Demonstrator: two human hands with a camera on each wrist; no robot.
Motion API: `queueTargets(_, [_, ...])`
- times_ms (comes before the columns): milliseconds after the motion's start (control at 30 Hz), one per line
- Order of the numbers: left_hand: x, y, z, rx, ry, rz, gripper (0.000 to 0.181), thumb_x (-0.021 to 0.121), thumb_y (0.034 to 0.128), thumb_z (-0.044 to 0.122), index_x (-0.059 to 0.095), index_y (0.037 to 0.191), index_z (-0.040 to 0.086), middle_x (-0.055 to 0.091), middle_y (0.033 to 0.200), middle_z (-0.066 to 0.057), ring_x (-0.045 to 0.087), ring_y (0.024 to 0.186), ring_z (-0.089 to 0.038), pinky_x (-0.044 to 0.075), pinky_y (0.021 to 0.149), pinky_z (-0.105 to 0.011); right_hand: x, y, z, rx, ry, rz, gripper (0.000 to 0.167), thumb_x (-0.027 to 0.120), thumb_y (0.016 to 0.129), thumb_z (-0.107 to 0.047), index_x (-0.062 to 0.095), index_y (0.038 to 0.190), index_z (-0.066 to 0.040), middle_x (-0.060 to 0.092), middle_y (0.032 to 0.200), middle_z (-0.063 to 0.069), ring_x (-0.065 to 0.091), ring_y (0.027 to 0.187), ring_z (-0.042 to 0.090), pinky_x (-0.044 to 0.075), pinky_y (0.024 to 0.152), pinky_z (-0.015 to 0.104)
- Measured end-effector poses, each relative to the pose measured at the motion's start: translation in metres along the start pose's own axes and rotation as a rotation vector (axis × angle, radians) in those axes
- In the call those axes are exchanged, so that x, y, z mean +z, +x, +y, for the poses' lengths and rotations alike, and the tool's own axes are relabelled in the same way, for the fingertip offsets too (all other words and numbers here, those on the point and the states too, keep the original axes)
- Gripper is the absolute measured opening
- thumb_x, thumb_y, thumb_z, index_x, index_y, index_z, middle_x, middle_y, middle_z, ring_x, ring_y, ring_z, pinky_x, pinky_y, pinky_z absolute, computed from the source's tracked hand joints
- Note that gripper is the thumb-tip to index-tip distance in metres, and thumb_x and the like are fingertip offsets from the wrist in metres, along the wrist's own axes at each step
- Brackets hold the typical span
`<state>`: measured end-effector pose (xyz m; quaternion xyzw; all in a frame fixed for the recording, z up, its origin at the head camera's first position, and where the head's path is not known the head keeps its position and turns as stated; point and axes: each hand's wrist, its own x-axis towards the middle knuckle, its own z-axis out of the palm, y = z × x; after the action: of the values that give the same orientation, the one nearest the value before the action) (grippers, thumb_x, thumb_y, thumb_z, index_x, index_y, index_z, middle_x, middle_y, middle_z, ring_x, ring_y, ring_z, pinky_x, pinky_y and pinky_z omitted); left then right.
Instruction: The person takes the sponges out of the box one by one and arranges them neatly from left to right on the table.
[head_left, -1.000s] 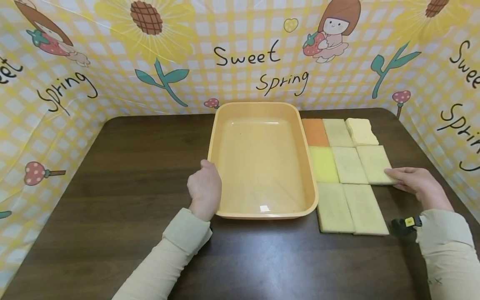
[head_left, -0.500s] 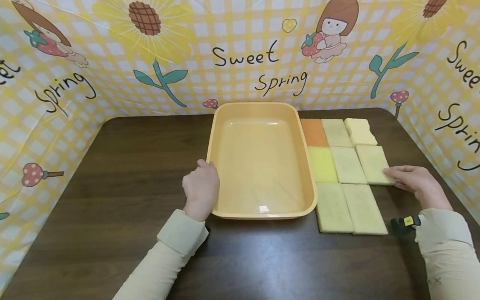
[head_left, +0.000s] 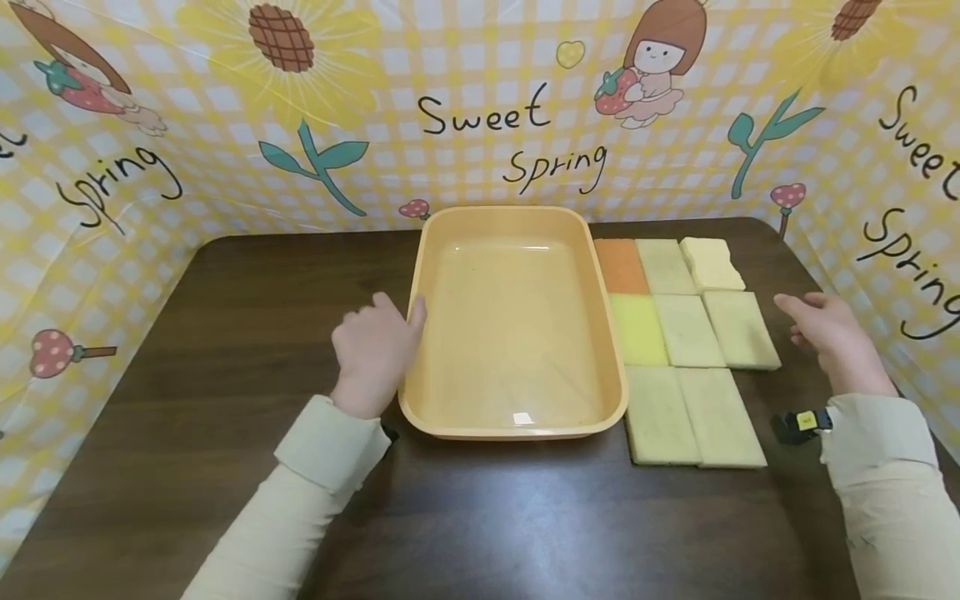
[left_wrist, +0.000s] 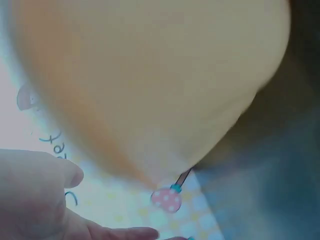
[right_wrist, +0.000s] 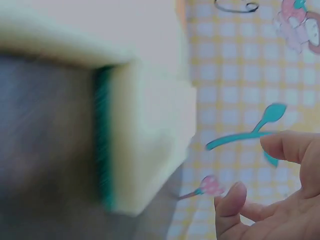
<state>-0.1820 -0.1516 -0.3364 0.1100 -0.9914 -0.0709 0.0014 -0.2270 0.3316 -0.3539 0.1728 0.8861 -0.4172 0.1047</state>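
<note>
In the head view a yellow-orange plastic tray (head_left: pixel 517 325) stands mid-table. My left hand (head_left: pixel 377 350) is at its left rim with relaxed fingers; the left wrist view shows that hand (left_wrist: pixel 40 200) holding nothing, beside the blurred tray wall (left_wrist: pixel 150 75). To the tray's right lie flat sponges in rows, edge to edge. My right hand (head_left: pixel 836 337) hovers right of the middle row's outer pale sponge (head_left: pixel 742 329), apart from it. In the right wrist view its thumb and fingers are spread (right_wrist: pixel 280 195), and a sponge (right_wrist: pixel 150 140) shows a green scouring layer underneath.
An orange sponge (head_left: pixel 621 265), a bright yellow sponge (head_left: pixel 637 329) and a cream wavy-edged sponge (head_left: pixel 712 264) lie among the pale ones. Two pale sponges (head_left: pixel 663 417) form the front row. A patterned cloth (head_left: pixel 480 50) walls the dark wooden table (head_left: pixel 285 283).
My right hand has let go of the outer pale sponge and lifted away. My left hand has loosened from the tray's rim and shifted left. The tray and sponges keep their arrangement.
</note>
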Motion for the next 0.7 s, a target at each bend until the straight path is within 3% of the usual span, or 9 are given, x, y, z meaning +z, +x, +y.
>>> queueTargets(133, [-0.015, 0.013, -0.009, 0.091, 0.009, 0.145, 0.061, 0.030, 0.0997, 0.046, 0.055, 0.103, -0.009, 0.064, 0.093, -0.029, 0.061, 0.086, -0.043, 0.050, 0.072, -0.051, 0.001, -0.002, -0.023, -0.043, 0.032, 0.015, 0.085, 0.033, 0.095, -0.048, -0.005, 0.148, 0.007, 0.035, 0.126, 0.029, 0.046, 0.063, -0.005, 0.031, 0.098, 0.058])
queueTargets(200, [-0.019, 0.023, -0.013, 0.152, -0.001, 0.279, 0.054, 0.036, 0.0992, 0.041, 0.057, 0.096, -0.008, 0.065, 0.088, -0.027, 0.062, 0.081, -0.043, 0.051, 0.069, -0.051, 0.004, -0.002, -0.034, -0.043, 0.062, 0.033, 0.086, 0.034, 0.095, -0.049, -0.009, 0.150, 0.001, 0.037, 0.123, 0.023, 0.047, 0.064, -0.005, 0.030, 0.100, 0.059])
queueTargets(267, [-0.021, 0.033, -0.017, 0.217, -0.028, 0.430, 0.046, 0.042, 0.0978, 0.035, 0.059, 0.092, -0.008, 0.066, 0.084, -0.027, 0.062, 0.078, -0.043, 0.050, 0.066, -0.051, 0.008, -0.002, -0.047, -0.036, 0.103, 0.056, 0.088, 0.036, 0.094, -0.050, -0.014, 0.150, -0.005, 0.035, 0.134, 0.026, 0.049, 0.071, -0.002, 0.029, 0.105, 0.058])
queueTargets(333, [-0.022, 0.044, -0.020, 0.274, -0.049, 0.567, 0.038, 0.048, 0.0957, 0.028, 0.062, 0.093, -0.007, 0.068, 0.084, -0.026, 0.062, 0.077, -0.043, 0.050, 0.066, -0.051, 0.013, -0.003, -0.061, -0.032, 0.164, 0.079, 0.089, 0.036, 0.094, -0.050, -0.021, 0.149, -0.009, 0.023, 0.148, 0.030, 0.059, 0.095, 0.012, 0.023, 0.111, 0.057])
queueTargets(367, [-0.023, 0.048, -0.021, 0.295, -0.058, 0.616, 0.036, 0.049, 0.0950, 0.026, 0.063, 0.095, -0.007, 0.068, 0.086, -0.026, 0.062, 0.079, -0.043, 0.050, 0.068, -0.051, 0.016, -0.002, -0.068, -0.031, 0.192, 0.096, 0.090, 0.036, 0.093, -0.050, -0.024, 0.148, -0.011, 0.016, 0.153, 0.028, 0.056, 0.111, 0.021, 0.021, 0.114, 0.056])
queueTargets(433, [-0.024, 0.058, -0.023, 0.325, -0.065, 0.684, 0.033, 0.050, 0.0944, 0.024, 0.063, 0.100, -0.006, 0.068, 0.094, -0.025, 0.062, 0.088, -0.043, 0.049, 0.073, -0.051, 0.023, -0.002, -0.082, -0.052, 0.228, 0.138, 0.088, 0.036, 0.094, -0.049, -0.025, 0.148, -0.015, 0.000, 0.159, 0.022, 0.033, 0.138, 0.034, 0.015, 0.118, 0.053])
queueTargets(500, [-0.026, 0.066, -0.025, 0.328, -0.052, 0.694, 0.035, 0.051, 0.0946, 0.026, 0.061, 0.108, -0.005, 0.065, 0.107, -0.026, 0.059, 0.100, -0.044, 0.047, 0.082, -0.052, 0.031, -0.001, -0.095, -0.100, 0.246, 0.177, 0.086, 0.036, 0.094, -0.047, -0.023, 0.149, -0.017, -0.008, 0.160, 0.019, 0.003, 0.148, 0.035, 0.008, 0.120, 0.050])
queueTargets(633, [-0.030, 0.081, -0.028, 0.272, -0.037, 0.579, 0.046, 0.047, 0.0954, 0.033, 0.051, 0.128, 0.000, 0.047, 0.138, -0.028, 0.040, 0.130, -0.047, 0.035, 0.103, -0.055, 0.048, 0.005, -0.117, -0.221, 0.165, 0.246, 0.082, 0.037, 0.095, -0.050, -0.016, 0.151, -0.022, -0.017, 0.159, 0.017, -0.014, 0.147, 0.035, 0.002, 0.120, 0.052])
queueTargets(700, [-0.031, 0.087, -0.029, 0.236, -0.030, 0.510, 0.053, 0.047, 0.0954, 0.035, 0.044, 0.138, 0.004, 0.035, 0.149, -0.026, 0.027, 0.139, -0.046, 0.026, 0.111, -0.055, 0.057, 0.007, -0.127, -0.270, 0.077, 0.261, 0.082, 0.036, 0.094, -0.054, -0.013, 0.152, -0.024, -0.015, 0.158, 0.020, -0.013, 0.146, 0.040, 0.005, 0.118, 0.058])
